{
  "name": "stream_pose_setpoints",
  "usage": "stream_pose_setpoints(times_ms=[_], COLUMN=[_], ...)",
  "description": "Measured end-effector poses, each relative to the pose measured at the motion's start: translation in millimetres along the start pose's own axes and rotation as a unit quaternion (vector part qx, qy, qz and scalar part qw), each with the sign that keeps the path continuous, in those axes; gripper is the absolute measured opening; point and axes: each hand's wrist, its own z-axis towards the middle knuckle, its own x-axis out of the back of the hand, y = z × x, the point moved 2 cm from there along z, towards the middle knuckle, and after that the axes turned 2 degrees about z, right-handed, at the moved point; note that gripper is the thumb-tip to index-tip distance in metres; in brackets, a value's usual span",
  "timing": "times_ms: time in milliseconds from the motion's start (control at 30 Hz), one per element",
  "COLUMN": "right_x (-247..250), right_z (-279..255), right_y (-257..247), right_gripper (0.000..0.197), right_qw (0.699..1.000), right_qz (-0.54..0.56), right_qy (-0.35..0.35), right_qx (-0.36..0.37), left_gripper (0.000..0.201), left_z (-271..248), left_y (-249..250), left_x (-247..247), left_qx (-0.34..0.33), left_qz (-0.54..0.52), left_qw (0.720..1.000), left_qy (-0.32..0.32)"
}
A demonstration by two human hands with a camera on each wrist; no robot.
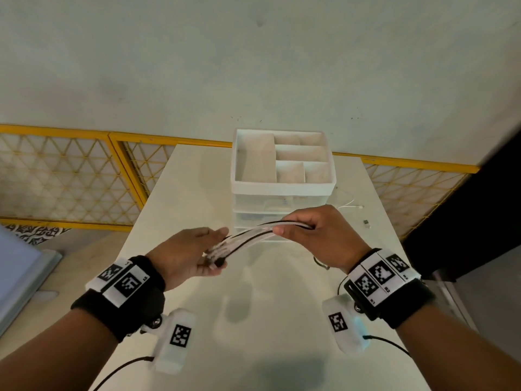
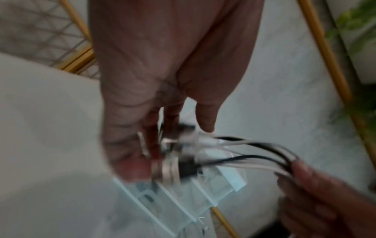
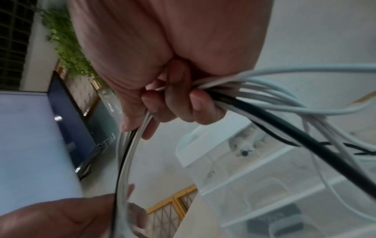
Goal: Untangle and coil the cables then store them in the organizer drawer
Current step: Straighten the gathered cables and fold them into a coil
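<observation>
A bundle of white and black cables (image 1: pixel 253 234) stretches between my two hands above the white table (image 1: pixel 174 210). My left hand (image 1: pixel 194 256) pinches the plug ends (image 2: pixel 175 156) of the bundle. My right hand (image 1: pixel 307 231) has its fingers (image 3: pixel 195 106) curled round the cables (image 3: pixel 264 96), whose loops trail off to the right. Behind the hands stands the white organizer (image 1: pixel 282 190) with a divided open top tray and translucent drawers (image 3: pixel 254 185) that look closed.
A thin white cable (image 1: pixel 349 206) and a small plug (image 1: pixel 366 222) lie on the table right of the organizer. A yellow lattice fence (image 1: pixel 70 176) runs behind the table. A dark panel (image 1: pixel 465 207) stands at the right, and a pale board (image 1: pixel 19 275) at the left.
</observation>
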Motion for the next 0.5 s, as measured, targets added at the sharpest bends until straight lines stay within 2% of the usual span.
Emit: stream_pose_setpoints(times_ms=[33,100,167,233,267,300,400,500], right_x=[-1.1,-7.2,-17.4,-24.6,-25.2,-24.6,-13.1,2.7], right_z=[0.5,4.2,9.1,13.0,14.0,14.8,15.8,14.1], right_y=[-7.0,-18.3,-26.9,-32.4,-36.0,-38.6,-38.2,-29.6], right_gripper=[0.017,0.019,0.019,0.009,0.006,0.012,0.013,0.023], right_qw=[1.000,0.998,0.994,0.993,0.993,0.993,0.997,0.998], right_qz=[-0.001,-0.037,-0.078,-0.066,-0.054,-0.043,0.001,-0.004], right_qy=[-0.013,-0.036,-0.060,-0.070,-0.073,-0.071,-0.040,0.001], right_qx=[0.005,0.024,0.042,0.064,0.078,0.087,0.071,0.061], left_gripper=[0.052,0.077,0.077,0.064,0.060,0.060,0.065,0.069], left_z=[0.0,-0.8,-6.7,-12.5,-14.7,-15.6,-12.8,-9.7], left_y=[2.1,18.7,44.6,63.1,69.5,71.9,73.9,77.7], left_x=[0.7,-3.6,-23.0,-50.5,-63.1,-71.6,-80.3,-72.3], left_qx=[-0.001,-0.068,-0.167,-0.217,-0.226,-0.229,-0.211,-0.219], left_qz=[0.074,0.212,0.213,0.181,0.184,0.189,0.219,0.269], left_qw=[0.997,0.974,0.961,0.959,0.957,0.955,0.952,0.937], left_qy=[0.010,0.051,0.053,0.011,-0.007,-0.008,0.024,0.048])
